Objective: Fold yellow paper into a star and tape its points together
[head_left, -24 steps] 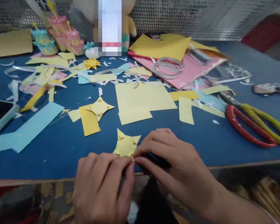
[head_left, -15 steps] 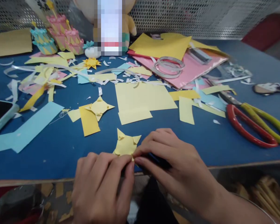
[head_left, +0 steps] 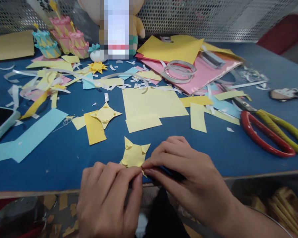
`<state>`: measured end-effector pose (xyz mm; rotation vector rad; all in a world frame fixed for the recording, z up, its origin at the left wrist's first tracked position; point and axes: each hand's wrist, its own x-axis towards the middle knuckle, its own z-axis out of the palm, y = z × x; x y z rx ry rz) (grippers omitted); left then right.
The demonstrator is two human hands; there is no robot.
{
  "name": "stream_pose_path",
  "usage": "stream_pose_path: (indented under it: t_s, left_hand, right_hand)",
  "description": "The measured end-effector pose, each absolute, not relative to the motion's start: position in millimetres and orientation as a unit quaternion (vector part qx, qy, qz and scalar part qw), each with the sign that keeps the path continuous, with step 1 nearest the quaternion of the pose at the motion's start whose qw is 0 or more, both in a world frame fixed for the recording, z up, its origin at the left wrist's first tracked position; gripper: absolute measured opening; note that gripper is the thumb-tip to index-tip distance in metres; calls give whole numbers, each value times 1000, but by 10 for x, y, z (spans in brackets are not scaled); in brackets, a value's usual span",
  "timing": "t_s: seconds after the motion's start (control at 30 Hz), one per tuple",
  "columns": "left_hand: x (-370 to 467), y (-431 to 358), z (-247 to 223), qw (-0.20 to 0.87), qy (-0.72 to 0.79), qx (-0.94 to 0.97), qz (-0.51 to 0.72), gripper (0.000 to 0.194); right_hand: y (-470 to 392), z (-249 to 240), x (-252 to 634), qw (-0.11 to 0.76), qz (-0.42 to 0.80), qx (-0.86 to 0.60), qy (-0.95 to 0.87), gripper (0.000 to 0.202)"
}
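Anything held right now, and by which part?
Yes: the pale yellow paper star, pinched at its lower-right point by fingertips of the left hand and right hand.

The held star [head_left: 135, 156] is matt, lightly creased paper. The surface [head_left: 62, 168] looks smooth and dull. The scissors [head_left: 263, 116] have glossy, plastic-looking handles and metal blades; the mesh [head_left: 223, 23] is perforated, metallic, the toy [head_left: 139, 27] plush cloth.

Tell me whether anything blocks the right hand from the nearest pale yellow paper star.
Nothing visible does: the right hand has its thumb and index fingertips at the paper star's near right corner. The left hand is at that corner too, beside them.
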<state>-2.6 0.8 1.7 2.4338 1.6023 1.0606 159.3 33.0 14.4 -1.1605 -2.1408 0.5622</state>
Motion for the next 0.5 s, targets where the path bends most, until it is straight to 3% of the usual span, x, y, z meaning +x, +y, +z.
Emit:
stream_pose_path:
  t_s: [0.5]
  left_hand:
    - [-47, 45, 57, 22, 507, 806, 304, 7]
  right_hand:
    - [332, 135, 1613, 350, 218, -433, -801, 14]
